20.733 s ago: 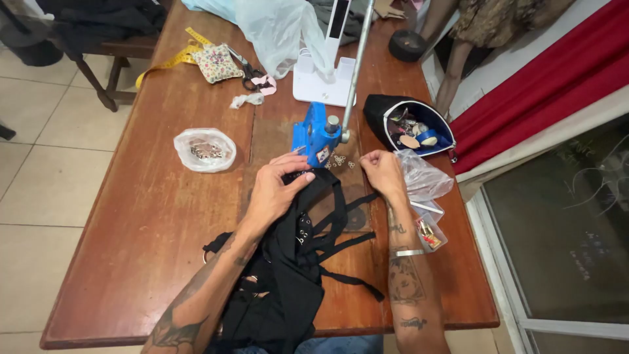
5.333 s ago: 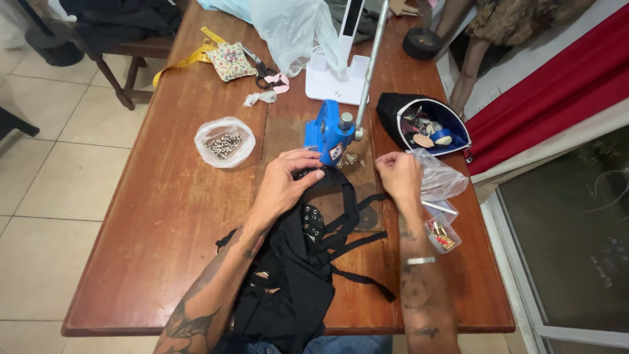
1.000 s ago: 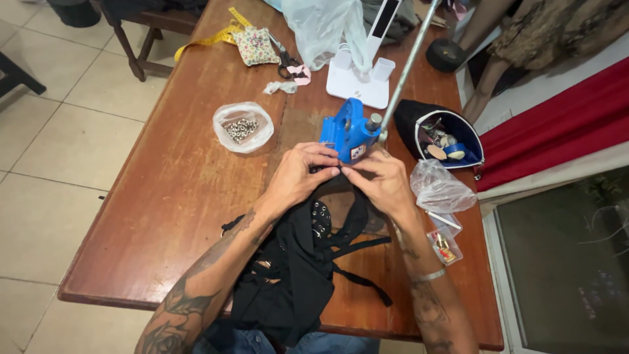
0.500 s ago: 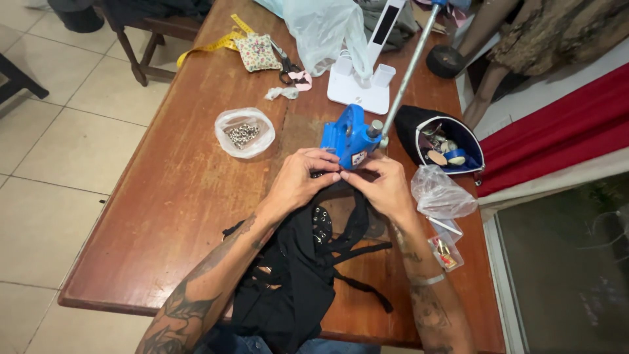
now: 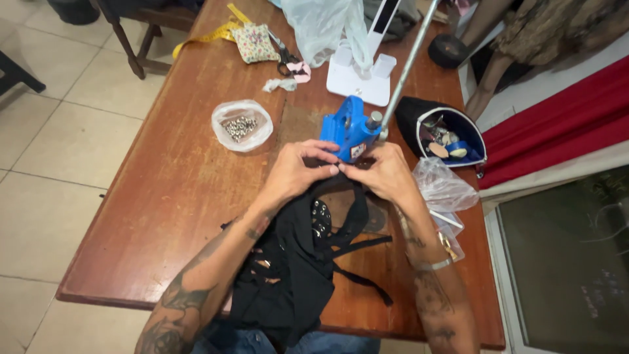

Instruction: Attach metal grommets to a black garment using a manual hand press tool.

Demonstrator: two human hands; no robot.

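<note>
Black garment with straps and metal studs is seen from the head camera, spread at the middle of a brown wooden table and trailing off the near edge at 6 o'clock. Its top edge is pinched by both hands just below a blue press tool, which stands at 12 o'clock from the hands with a long metal lever slanting up toward 1 o'clock. The left hand is clenched on the fabric, fingertips meeting those of the right hand, which also grips the fabric; the two hands touch at the base of the press. A clear bag of small metal studs lies at 10 o'clock from the hands, well apart. A black pouch of small parts is open at 2 o'clock, with a crumpled clear bag just beside the right wrist. A yellow tape measure and a flowered pincushion lie at the far end, toward 11 o'clock.
</note>
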